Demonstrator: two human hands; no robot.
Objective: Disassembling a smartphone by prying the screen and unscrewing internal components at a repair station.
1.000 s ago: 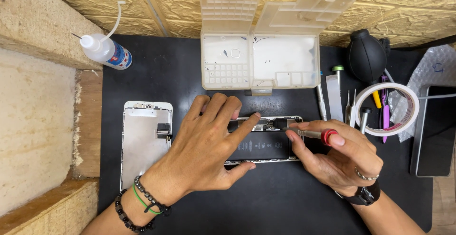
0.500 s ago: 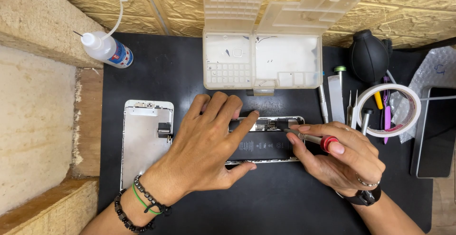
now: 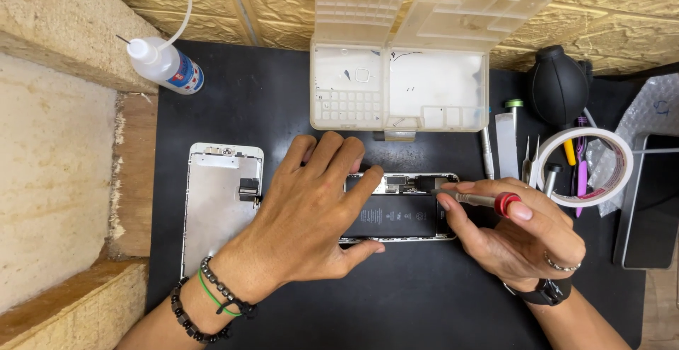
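left hand [image 3: 311, 212] flat, fingers spread, pressing opened phone [image 3: 399, 208] mid-frame | right hand [image 3: 513, 233] grip clamped on screwdriver [image 3: 477, 199], tip at phone's top

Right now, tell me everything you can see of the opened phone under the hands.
The opened phone body lies flat, long side sideways, on the black mat, its screen removed. A silver frame rims it; a black battery fills the middle, with small dark components along the upper edge. The left hand lies flat over its left part, fingers spread. The right hand holds a red-capped screwdriver with its tip at the upper right corner. The detached screen panel lies apart, to the left.
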